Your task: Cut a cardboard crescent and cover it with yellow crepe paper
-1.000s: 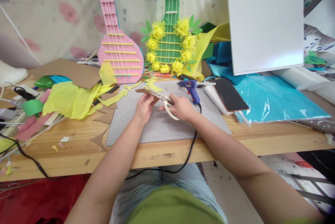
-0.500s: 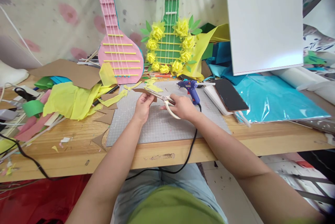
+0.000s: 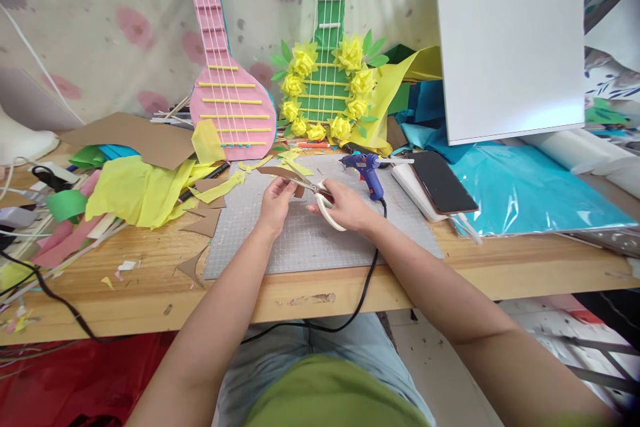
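Between finger and thumb, my left hand [image 3: 277,204] pinches a small piece of brown cardboard [image 3: 275,172] above the grey cutting mat [image 3: 300,247]. My right hand [image 3: 349,206] grips scissors [image 3: 330,214] with white handles. Their blades point up and left and lie at the cardboard, near my left fingertips. Part of the cardboard is hidden behind the fingers and blades. Just beyond my right hand, a blue glue gun [image 3: 367,170] lies on the mat.
Behind the mat lean a pink paper guitar [image 3: 235,100] and a green one [image 3: 327,47] with yellow paper flowers. At left are yellow crepe paper [image 3: 135,190] and cardboard scraps [image 3: 203,222]. To the right lie a phone [image 3: 445,184] and a blue plastic-wrapped pack [image 3: 540,190].
The scissor blades have spread slightly at the cardboard, and the piece is tilted a little differently. Both hands stay in nearly the same place; the whole view has shifted slightly.
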